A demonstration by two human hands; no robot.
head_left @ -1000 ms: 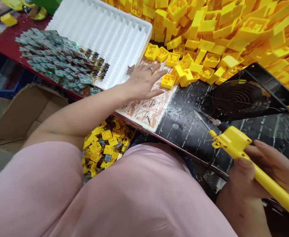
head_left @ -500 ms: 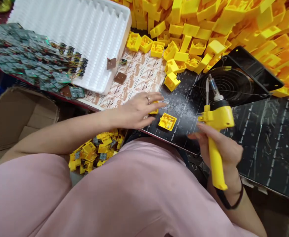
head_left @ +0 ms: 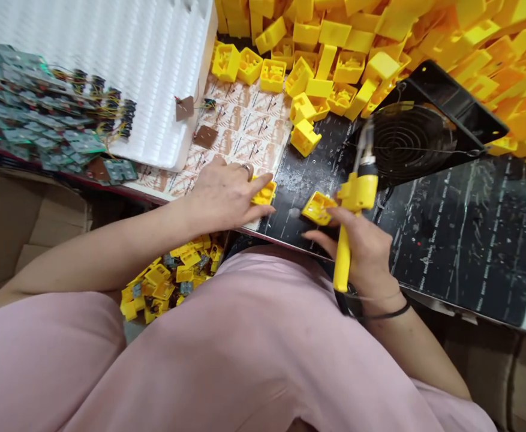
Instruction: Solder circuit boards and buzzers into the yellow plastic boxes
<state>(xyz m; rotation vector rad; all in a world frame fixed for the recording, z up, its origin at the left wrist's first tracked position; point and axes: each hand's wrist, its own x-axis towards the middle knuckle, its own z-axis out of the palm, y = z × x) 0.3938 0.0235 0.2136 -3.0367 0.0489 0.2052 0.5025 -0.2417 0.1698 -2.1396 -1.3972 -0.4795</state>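
At the near edge of the bench, my left hand point(head_left: 224, 195) has its thumb and fingers around a small open yellow plastic case point(head_left: 265, 192). My right hand point(head_left: 364, 243) is closed around the handle of a yellow soldering gun point(head_left: 357, 192), whose metal tip points up and away from me. The thumb and fingertips of that same hand are at a second open yellow case point(head_left: 319, 208), which is tilted and has small parts inside. Whether they grip this case or only touch it is partly hidden.
Behind the hands, yellow cases point(head_left: 305, 138) lead to a large heap point(head_left: 379, 24). A black fan point(head_left: 424, 126) stands right of them. At left are a white foam tray point(head_left: 155, 78), piled circuit boards point(head_left: 33, 114) and a cardboard box point(head_left: 33, 216). Filled cases point(head_left: 168, 276) lie below the bench edge.
My right hand has come left with the soldering gun and reached the second case, which is now tilted. My left hand has closed around the other case. The view has shifted slightly.
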